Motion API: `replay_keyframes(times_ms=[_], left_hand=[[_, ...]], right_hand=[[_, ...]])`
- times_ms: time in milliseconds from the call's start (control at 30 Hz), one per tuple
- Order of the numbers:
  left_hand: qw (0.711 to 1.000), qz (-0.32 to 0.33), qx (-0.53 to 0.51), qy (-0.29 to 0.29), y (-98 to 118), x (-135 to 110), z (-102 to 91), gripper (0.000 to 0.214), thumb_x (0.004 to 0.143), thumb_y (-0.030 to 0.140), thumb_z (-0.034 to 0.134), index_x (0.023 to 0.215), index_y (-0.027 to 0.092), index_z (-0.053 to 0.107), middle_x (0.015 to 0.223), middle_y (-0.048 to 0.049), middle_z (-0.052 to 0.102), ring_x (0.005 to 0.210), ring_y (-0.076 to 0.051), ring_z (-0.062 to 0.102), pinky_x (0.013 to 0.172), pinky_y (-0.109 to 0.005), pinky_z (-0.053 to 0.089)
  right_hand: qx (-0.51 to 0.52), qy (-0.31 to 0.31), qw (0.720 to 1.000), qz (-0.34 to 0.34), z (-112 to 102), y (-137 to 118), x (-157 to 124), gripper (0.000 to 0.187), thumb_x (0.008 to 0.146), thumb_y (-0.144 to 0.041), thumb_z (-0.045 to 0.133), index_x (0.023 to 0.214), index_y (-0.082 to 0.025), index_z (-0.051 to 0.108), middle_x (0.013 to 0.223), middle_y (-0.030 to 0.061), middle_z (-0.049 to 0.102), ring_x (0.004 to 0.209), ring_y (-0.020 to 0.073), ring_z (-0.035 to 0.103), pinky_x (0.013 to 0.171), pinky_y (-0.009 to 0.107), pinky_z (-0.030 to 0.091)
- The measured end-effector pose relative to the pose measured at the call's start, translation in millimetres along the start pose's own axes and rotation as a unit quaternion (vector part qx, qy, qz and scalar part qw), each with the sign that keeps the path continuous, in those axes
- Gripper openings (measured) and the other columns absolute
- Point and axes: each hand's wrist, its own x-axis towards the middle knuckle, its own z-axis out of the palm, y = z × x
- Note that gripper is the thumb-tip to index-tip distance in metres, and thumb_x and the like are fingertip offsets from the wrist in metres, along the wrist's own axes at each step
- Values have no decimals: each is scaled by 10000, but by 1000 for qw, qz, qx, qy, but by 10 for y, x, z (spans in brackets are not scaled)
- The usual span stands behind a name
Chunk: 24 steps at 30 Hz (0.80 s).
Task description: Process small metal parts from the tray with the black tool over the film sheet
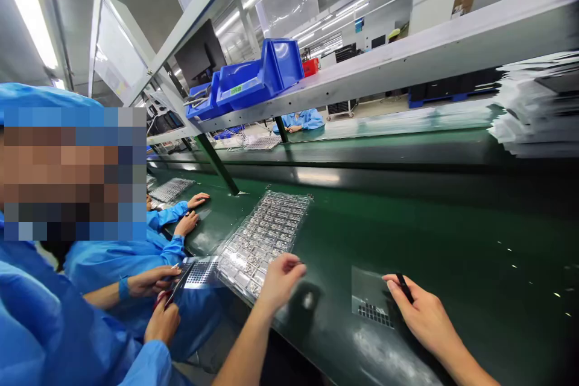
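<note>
The right hand (425,313) pinches a slim black pen-shaped tool (404,287) between thumb and forefinger, with the other fingers curled beneath, a grip that seems to keep the tool's tip low and steady. Just beside the hand lies a small square clear plastic sheet (367,295), with a dark grid of tiny parts (374,315) along one edge, within easy reach of the tool. The left hand (280,282) has its fingers pressed together and pointing forward. Something thin may show at the tips, but I cannot tell what, if anything, they pinch.

That hand sits just beside a long clear moulded tray (262,241) packed with rows of small metallic parts. The tray lies flat on the near edge of a glossy dark-green conveyor bench (452,235), apparently placed where neighbouring workers can also reach it. At the tray's far end on the bench, a co-worker's hands (151,280) hold a red-handled tool (159,300) and a small clear sheet (196,274). Farther along, another pair of hands (192,211) rests near a second clear tray (170,190). Above the bench, a white shelf (407,66) carries blue plastic bins (260,75).
</note>
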Motion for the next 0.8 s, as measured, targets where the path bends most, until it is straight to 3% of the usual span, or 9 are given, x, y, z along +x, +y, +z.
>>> replay_keyframes(times_ms=[33,67,133,200,267,367,467,633,800], left_hand=[[998,11,-45,-41,107,31,223,202,754,355,640,854,183,608,800,-27,670,773,-161,656,720,-243,507],[982,6,-162,-101,210,77,448,241,729,359,669,864,171,605,783,-33,664,754,-167,663,702,-251,514],[932,-28,-310,-189,399,202,851,362,639,411,750,833,150,590,719,-21,634,673,-170,662,633,-257,518],[899,-45,-370,-232,558,319,1142,468,547,435,820,807,127,582,698,-31,639,618,-156,649,592,-240,505],[887,-50,-380,-257,674,386,1306,544,512,434,852,863,109,593,725,-59,672,617,-145,647,588,-225,498],[876,-53,-381,-292,724,428,1384,608,567,412,851,1023,100,597,797,-90,704,687,-152,667,641,-232,517],[858,-82,-388,-327,658,445,1390,561,620,397,837,1039,96,614,872,-112,709,731,-158,676,675,-244,534],[836,-115,-362,-395,566,391,1404,501,641,400,831,993,93,651,897,-109,694,736,-170,684,637,-232,541],[828,-129,-344,-424,542,399,1423,500,647,401,829,990,95,632,888,-107,691,723,-172,681,619,-247,555]], right_hand=[[0,9,1000,5,-4,15,5,535,790,-627,434,906,-181,706,683,33,651,468,196,511,479,274,422],[-2,21,1000,14,-14,28,11,526,787,-632,438,883,-186,700,695,36,653,489,200,525,480,269,423],[-13,59,997,39,-55,36,25,488,787,-639,447,798,-202,665,633,28,617,501,201,525,462,256,404],[-17,104,993,53,-112,-2,30,441,795,-627,459,700,-216,590,558,7,549,487,189,498,453,246,378],[0,138,990,43,-160,-82,28,411,808,-596,465,650,-220,515,547,-5,511,500,179,485,479,242,379],[46,128,991,18,-172,-190,55,375,849,-543,457,704,-203,523,633,7,543,580,183,504,545,244,401],[84,84,993,19,-139,-199,100,369,902,-499,451,734,-185,547,653,2,536,619,180,504,579,243,397],[168,49,982,69,-128,-112,100,366,905,-496,519,774,-162,591,619,-13,511,534,146,449,476,220,333],[236,36,964,115,-180,-131,122,340,832,-476,620,739,-148,609,585,-13,508,458,109,378,411,202,271]])
